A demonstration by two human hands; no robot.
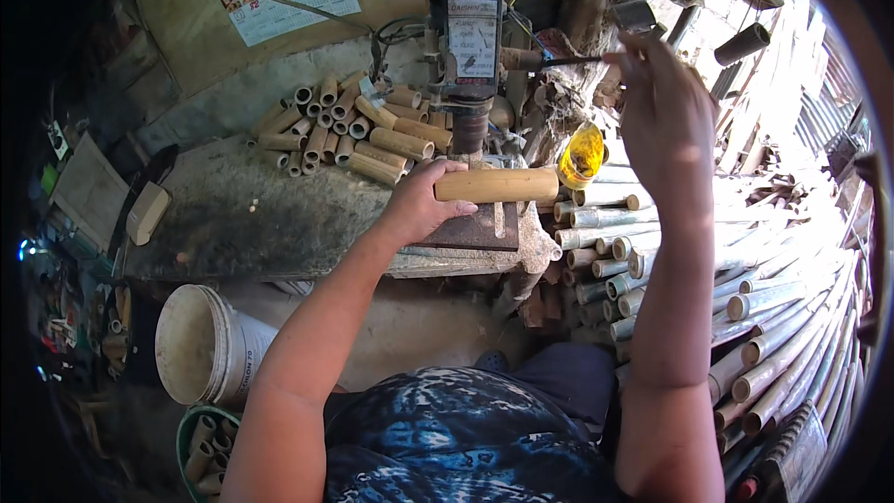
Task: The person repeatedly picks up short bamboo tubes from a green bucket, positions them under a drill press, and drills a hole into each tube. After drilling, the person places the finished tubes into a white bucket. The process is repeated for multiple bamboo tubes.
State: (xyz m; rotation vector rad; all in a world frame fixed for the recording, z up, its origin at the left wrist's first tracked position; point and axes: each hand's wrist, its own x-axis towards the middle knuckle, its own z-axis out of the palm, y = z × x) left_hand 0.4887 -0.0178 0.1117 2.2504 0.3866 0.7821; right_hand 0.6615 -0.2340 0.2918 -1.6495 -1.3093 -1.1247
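My left hand [424, 203] is closed round the left end of a short bamboo tube [498, 186]. The tube lies crosswise over the dusty, slotted metal table [466, 231] of a drill press [471, 112]. It sits right below the press's spindle, and the drill bit's tip cannot be made out. Up to the right, my right hand [666, 116] has its fingers curled on the end of the press's dark feed lever [573, 61].
A pile of cut bamboo tubes [345, 126] lies on the workbench [242, 224]. Long bamboo poles [764, 303] are stacked at the right, near a yellow container [582, 156]. A white bucket [219, 340] and a green basket [191, 428] of bamboo pieces stand at lower left.
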